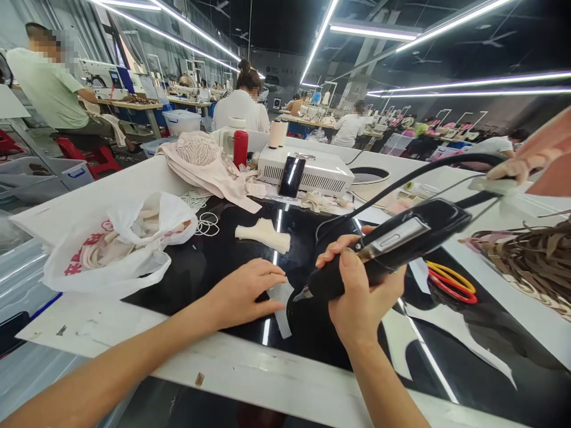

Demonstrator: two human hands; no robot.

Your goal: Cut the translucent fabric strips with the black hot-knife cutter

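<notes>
The right hand grips a black tool, its metal tip just beside a thin pale piece on the worktop; the left hand, open, reaches over that piece. Work on it looks unfinished; whether the cream piece beyond and 2 pale shapes at right are done, I cannot tell. A stuffed white bag crowds the left; a black cable arches over the right.
</notes>
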